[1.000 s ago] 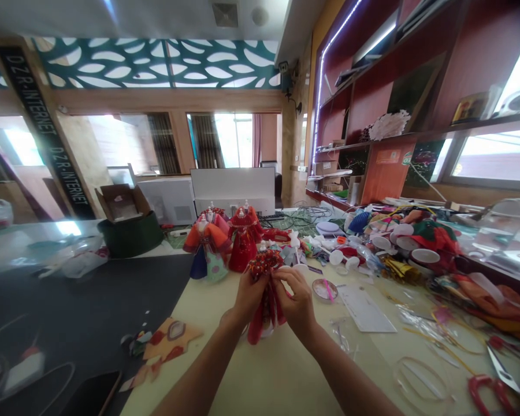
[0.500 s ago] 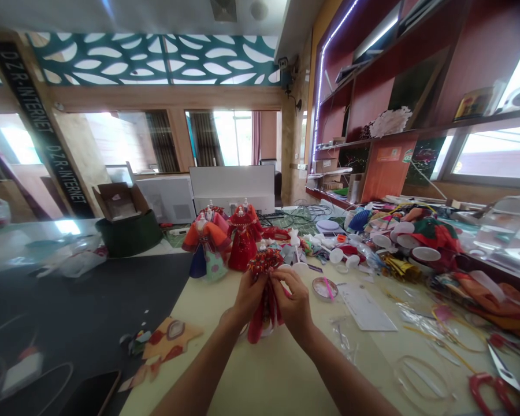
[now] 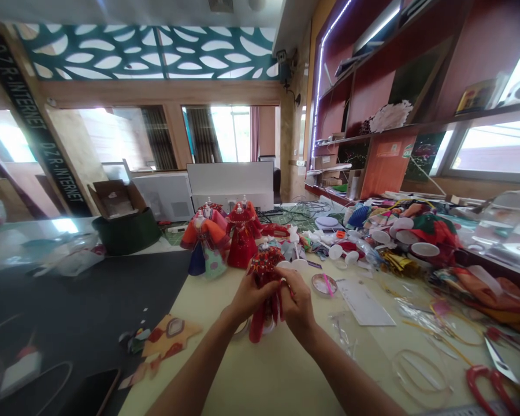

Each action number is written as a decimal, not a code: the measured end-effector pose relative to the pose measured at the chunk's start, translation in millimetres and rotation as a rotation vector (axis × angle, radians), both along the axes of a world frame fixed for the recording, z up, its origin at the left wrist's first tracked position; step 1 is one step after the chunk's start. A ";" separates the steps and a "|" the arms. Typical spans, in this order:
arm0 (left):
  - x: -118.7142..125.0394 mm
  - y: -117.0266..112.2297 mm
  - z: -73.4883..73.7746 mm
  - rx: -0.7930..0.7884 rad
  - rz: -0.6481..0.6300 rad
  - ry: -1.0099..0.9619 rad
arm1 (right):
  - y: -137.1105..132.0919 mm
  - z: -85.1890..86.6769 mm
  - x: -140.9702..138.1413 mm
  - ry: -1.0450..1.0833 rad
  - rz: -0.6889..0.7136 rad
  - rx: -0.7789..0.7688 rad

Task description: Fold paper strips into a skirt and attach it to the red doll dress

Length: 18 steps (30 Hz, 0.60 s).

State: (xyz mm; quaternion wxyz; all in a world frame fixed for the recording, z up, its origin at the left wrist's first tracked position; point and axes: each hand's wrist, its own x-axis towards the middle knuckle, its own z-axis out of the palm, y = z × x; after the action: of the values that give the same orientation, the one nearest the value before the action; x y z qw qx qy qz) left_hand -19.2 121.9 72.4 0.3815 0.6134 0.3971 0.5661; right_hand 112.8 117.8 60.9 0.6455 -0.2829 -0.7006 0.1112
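Note:
A small red doll dress (image 3: 267, 260) with a beaded, patterned collar stands upright in the middle of the table, on a form whose base partly shows below. My left hand (image 3: 252, 296) grips its left side, the thumb lying across the front. At the dress's right side, my right hand (image 3: 297, 297) is closed with fingers pinched on the cloth. Both sets of fingertips meet near the waist, and what exactly lies between them is hidden. Just behind stand a dressed red doll form (image 3: 241, 238) and an orange, blue and green doll dress (image 3: 204, 245).
Red-handled scissors (image 3: 487, 375) lie at the lower right. A small round dish (image 3: 324, 285) with a pink stick and a white card (image 3: 366, 303) are right of my hands. Fabric scraps (image 3: 171, 336) lie left. A heap of cloth and white stands (image 3: 424, 248) fills the back right.
My left thumb has come down across the front of the dress, and my right fingers have shifted slightly at its side. The view has tilted a little.

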 end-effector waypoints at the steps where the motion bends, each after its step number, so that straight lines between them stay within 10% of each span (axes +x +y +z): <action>1: 0.1 -0.4 0.0 -0.001 -0.001 0.005 | -1.1 0.1 1.1 -0.005 0.007 0.000; 18: -4.8 -1.9 -2.1 -0.059 0.013 -0.150 | -2.2 8.2 -1.0 0.204 0.093 -0.275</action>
State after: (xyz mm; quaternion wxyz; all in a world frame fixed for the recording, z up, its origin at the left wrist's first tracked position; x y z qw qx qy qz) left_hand -24.1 120.0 70.3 0.4243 0.5550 0.3878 0.6012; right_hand 111.8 115.6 69.1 0.6625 -0.3231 -0.6221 0.2641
